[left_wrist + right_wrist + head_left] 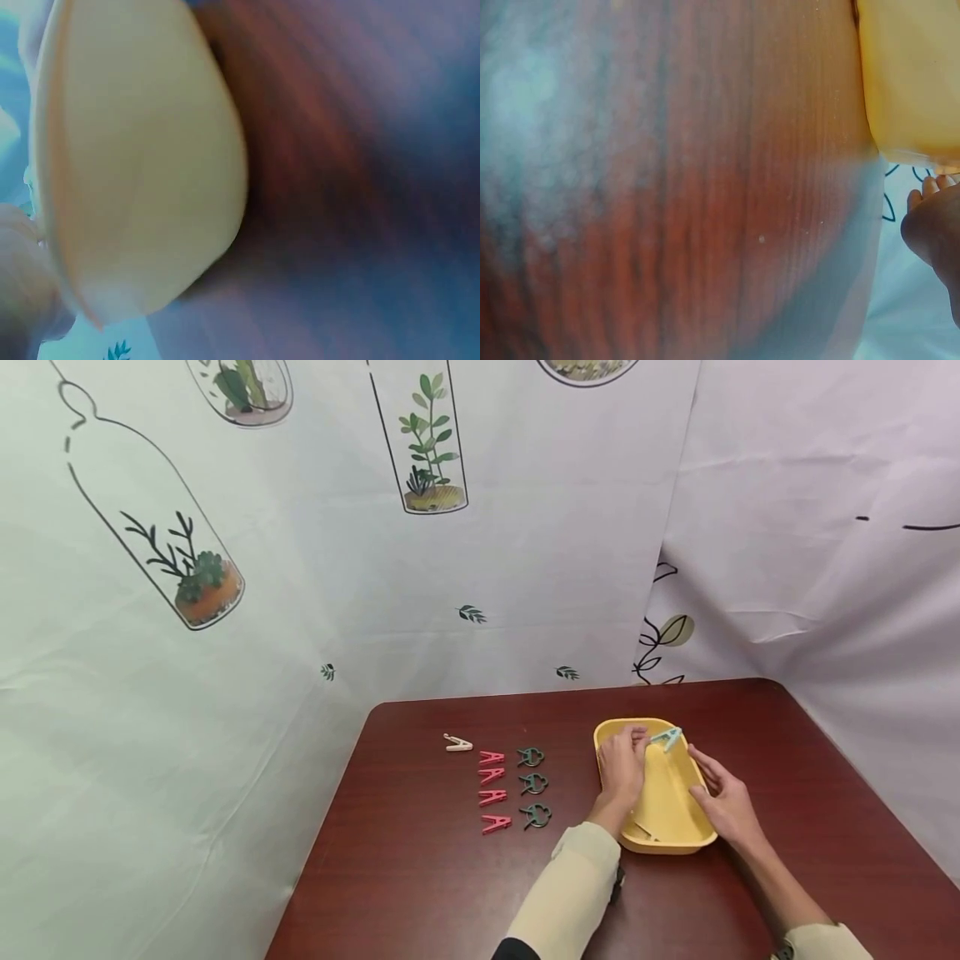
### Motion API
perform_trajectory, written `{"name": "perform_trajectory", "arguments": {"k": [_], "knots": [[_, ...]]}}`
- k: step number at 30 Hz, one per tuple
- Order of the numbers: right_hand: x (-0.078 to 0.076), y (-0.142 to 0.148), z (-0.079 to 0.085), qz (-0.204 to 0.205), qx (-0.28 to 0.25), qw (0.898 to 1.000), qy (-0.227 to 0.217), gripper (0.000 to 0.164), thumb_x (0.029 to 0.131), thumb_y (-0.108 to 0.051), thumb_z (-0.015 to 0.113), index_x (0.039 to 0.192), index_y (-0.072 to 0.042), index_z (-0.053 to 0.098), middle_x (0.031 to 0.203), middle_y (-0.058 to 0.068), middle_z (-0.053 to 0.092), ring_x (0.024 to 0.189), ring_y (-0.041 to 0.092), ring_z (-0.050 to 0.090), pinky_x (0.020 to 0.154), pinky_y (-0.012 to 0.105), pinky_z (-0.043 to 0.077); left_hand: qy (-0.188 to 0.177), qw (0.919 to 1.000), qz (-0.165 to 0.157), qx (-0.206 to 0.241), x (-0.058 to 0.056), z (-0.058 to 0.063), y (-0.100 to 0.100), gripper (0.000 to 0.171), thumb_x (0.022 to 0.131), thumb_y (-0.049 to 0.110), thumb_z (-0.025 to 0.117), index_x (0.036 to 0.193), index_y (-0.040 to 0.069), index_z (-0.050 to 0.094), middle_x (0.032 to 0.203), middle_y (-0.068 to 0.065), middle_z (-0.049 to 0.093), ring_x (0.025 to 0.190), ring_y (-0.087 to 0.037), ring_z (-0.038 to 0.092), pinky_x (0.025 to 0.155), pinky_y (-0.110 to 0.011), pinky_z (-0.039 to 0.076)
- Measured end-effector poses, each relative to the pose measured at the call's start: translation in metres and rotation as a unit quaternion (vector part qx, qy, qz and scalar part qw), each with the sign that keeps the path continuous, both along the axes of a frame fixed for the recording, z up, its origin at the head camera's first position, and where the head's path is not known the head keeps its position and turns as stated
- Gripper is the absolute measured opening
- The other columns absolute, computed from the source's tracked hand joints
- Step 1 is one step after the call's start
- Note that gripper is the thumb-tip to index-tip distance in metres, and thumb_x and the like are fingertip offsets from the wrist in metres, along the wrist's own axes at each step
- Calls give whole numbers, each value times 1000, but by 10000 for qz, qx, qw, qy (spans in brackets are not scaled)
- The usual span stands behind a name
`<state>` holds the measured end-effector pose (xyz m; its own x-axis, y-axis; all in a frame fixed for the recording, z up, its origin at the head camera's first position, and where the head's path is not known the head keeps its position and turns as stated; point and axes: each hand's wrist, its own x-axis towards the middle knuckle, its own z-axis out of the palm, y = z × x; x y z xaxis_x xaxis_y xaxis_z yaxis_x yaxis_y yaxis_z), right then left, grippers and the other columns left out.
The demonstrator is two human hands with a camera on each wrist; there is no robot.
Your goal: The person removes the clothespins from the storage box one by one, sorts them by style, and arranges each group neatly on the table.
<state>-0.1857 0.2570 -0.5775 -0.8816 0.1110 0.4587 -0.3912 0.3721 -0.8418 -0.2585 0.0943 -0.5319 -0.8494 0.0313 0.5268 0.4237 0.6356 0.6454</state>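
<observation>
A yellow plastic basket (663, 793) sits on the right part of the table. My left hand (624, 766) reaches over its left rim and pinches the end of a light blue clothespin (667, 739) near the far right corner. At the right rim, my right hand (726, 806) holds the basket, thumb at the inner side and fingers outside. A small pale clothespin (647, 833) lies in the near end of the basket. The left wrist view shows the basket's outer wall (150, 165) up close, with part of a hand at its edge.
Left of the basket, three dark green clips (534, 783) stand in a column. Beside them runs a column of several red clothespins (492, 774). One cream clothespin (458, 743) lies farther left. A patterned cloth (517, 585) hangs behind the dark red table (420, 877).
</observation>
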Motion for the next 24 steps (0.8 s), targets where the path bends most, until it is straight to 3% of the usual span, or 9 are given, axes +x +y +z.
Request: {"name": "perform_trajectory", "arguments": {"k": [7, 14, 24], "knots": [[4, 0, 2, 78, 31, 10000, 24, 58, 93, 18, 61, 149, 13, 50, 151, 30, 50, 126, -15, 50, 94, 4, 43, 225, 9990, -394, 21, -20, 15, -25, 13, 97, 19, 80, 109, 20, 80, 98, 15, 79, 86, 4, 70, 80, -10, 49], [4, 1, 2, 127, -88, 9998, 87, 56, 92, 20, 60, 148, 14, 51, 153, 18, 53, 127, -14, 52, 95, 6, 44, 372, 9974, -609, -44, -37, 24, -59, 15, 100, 20, 75, 114, 18, 78, 103, 11, 80, 93, -4, 71, 85, -18, 53], [2, 1, 1, 115, -52, 9999, 31, 58, 92, 20, 60, 149, 13, 50, 151, 33, 48, 126, -14, 51, 94, 6, 45, 880, 9939, -633, -178, -59, 23, -128, 15, 99, 17, 76, 114, 14, 79, 103, 5, 80, 93, -12, 72, 84, -33, 57]]}}
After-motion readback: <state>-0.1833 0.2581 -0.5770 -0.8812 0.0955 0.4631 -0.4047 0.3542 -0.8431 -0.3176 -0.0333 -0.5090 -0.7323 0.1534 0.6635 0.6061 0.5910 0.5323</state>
